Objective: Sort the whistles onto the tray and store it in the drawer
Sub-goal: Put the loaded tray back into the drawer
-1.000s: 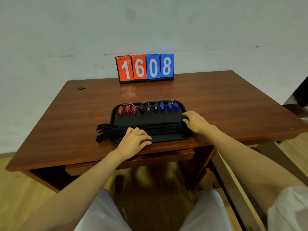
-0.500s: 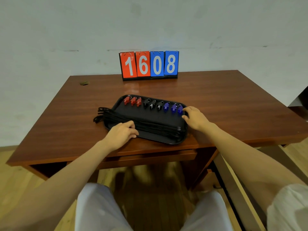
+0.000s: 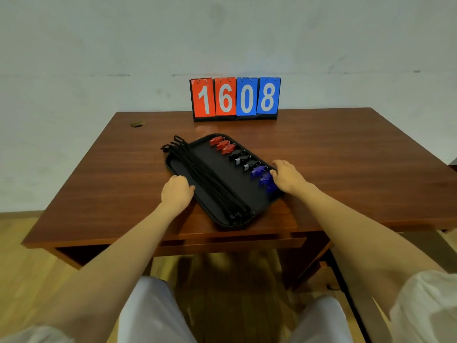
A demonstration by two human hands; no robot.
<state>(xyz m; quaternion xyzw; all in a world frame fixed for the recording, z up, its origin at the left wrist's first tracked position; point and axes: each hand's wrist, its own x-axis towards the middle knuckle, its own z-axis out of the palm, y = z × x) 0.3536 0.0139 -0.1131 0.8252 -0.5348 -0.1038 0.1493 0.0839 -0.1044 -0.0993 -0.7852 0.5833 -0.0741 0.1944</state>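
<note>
Black tray [image 3: 228, 170] angled; left hand [image 3: 176, 191], right hand [image 3: 288, 178] grip edges.

Before me stands a reddish-brown wooden desk [image 3: 346, 149], its top glossy; at its far edge, close to the wall, a flip scoreboard [image 3: 235, 99] stands upright, showing 1 and 6 on red cards, 0 and 8 on blue; near the desk's far left corner is a small round hole [image 3: 136, 124]; the wall [image 3: 99, 45] behind is pale and scuffed, with a faint horizontal line across it; a light wooden floor [image 3: 22, 256] lies below; my white trousers [image 3: 153, 315] show at the bottom.
</note>
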